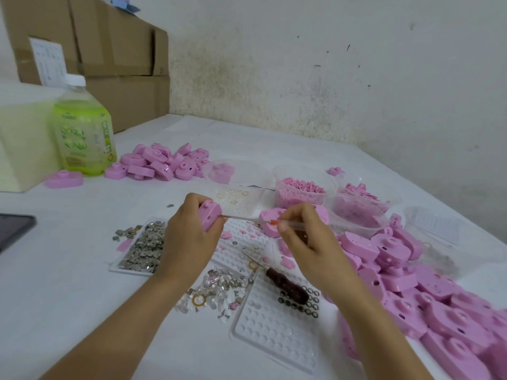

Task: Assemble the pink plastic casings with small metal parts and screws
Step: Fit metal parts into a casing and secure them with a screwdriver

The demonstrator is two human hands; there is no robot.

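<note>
My left hand [189, 231] grips a pink plastic casing [210, 218] upright above the table. My right hand [304, 237] pinches a thin clear-handled screwdriver [274, 222] held almost level, and its metal tip touches the right side of that casing. Below the hands lie a tray of small grey metal parts [142, 246], a loose heap of metal bits and rings [219, 293], and a white dimpled tray [277, 325].
A large heap of pink casings [428, 292] fills the right side; a smaller heap [162, 161] lies at the back left. Clear cups of pink bits [300, 192] stand behind my hands. A dark-handled screwdriver [285, 283], a green bottle [82, 127], a phone [13, 229] and cardboard boxes [118, 50] are around.
</note>
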